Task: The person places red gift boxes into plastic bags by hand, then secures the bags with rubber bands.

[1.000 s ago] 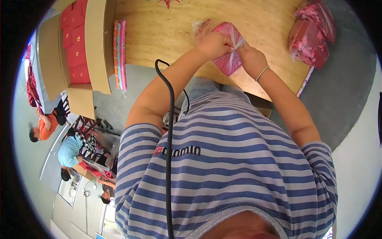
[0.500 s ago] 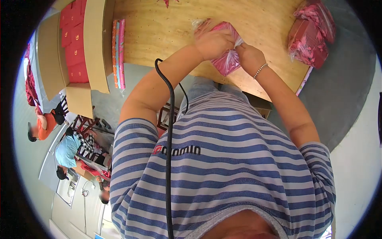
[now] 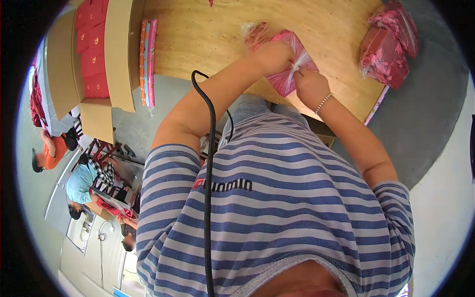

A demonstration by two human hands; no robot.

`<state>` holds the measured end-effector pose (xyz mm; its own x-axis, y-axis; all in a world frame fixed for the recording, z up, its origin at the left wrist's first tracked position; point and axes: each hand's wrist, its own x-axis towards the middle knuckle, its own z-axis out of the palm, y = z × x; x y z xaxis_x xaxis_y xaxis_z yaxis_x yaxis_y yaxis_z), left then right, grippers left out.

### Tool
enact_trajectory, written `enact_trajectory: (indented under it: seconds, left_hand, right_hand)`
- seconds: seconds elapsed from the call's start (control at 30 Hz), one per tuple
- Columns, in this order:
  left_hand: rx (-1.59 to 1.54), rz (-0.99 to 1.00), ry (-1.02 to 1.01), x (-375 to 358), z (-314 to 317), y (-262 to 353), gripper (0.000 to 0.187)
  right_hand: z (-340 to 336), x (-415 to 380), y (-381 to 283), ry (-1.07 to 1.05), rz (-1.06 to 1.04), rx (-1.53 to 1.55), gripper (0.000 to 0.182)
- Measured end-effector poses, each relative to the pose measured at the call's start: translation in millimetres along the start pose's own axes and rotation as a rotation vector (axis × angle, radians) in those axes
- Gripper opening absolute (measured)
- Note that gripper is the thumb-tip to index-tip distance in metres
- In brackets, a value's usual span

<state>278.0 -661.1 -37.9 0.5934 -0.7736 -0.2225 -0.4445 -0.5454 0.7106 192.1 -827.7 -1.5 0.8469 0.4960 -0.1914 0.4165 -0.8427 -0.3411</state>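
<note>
A clear plastic bag point(image 3: 283, 85) with pink-red contents lies at the table's near edge, its neck bunched into a whitish twist. My right hand point(image 3: 311, 87), with a beaded bracelet at the wrist, is closed on the bag beside that twist. Just across the twist, my left hand point(image 3: 275, 56) has its fingers curled in against the bag's gathered plastic. It is slightly blurred, and its fingertips are partly hidden. Beyond the left hand, a loose reddish piece in clear plastic point(image 3: 257, 33) shows.
Filled plastic bags of red items point(image 3: 386, 49) sit at the right end of the wooden table point(image 3: 198, 44). An open carton point(image 3: 118, 59) of red packets stands left, beside upright patterned rolls point(image 3: 147, 64). A black cable point(image 3: 210, 148) hangs before me. Several people work at far left.
Both hands and the bag have shifted slightly to the right. The left hand has turned inward, and its fingers are now closer to the twisted neck.
</note>
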Motion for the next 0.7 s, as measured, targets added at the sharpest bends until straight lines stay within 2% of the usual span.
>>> enact_trajectory:
  seconds: [0.07, 0.13, 0.2, 0.27, 0.3, 0.37, 0.47, 0.6, 0.7]
  left_hand:
    - [0.040, -0.016, -0.014, 0, -5, 8, 0.013]
    - [0.064, -0.224, -0.093, 0, -15, 11, 0.015]
    - [0.086, -0.237, -0.100, 7, -2, -5, 0.016]
    - [0.111, -0.249, -0.103, 7, -2, -12, 0.018]
    - [0.081, -0.238, -0.076, 5, 0, -15, 0.019]
    - [0.048, -0.227, -0.047, 5, -5, -13, 0.019]
    - [-0.005, -0.270, -0.056, 3, -2, -12, 0.019]
    - [-0.020, -0.223, -0.038, 9, 5, -24, 0.017]
    - [-0.026, -0.224, -0.040, 8, 2, -23, 0.017]
  right_hand:
    - [0, 6, -7, -0.061, 0.039, -0.030, 0.009]
    - [0, 18, -10, 0.016, 0.030, -0.011, 0.009]
    - [7, 27, -6, 0.097, 0.018, 0.007, 0.010]
    - [20, 30, -1, 0.211, 0.070, 0.305, 0.012]
    - [27, 27, 0, 0.211, 0.069, 0.305, 0.012]
    - [32, 24, 0, 0.411, 0.139, 0.507, 0.017]
    - [37, 19, 3, 0.469, 0.137, 0.498, 0.015]
    - [42, 21, 12, 0.452, 0.143, 0.527, 0.016]
    - [43, 26, 16, 0.487, 0.072, 0.500, 0.015]
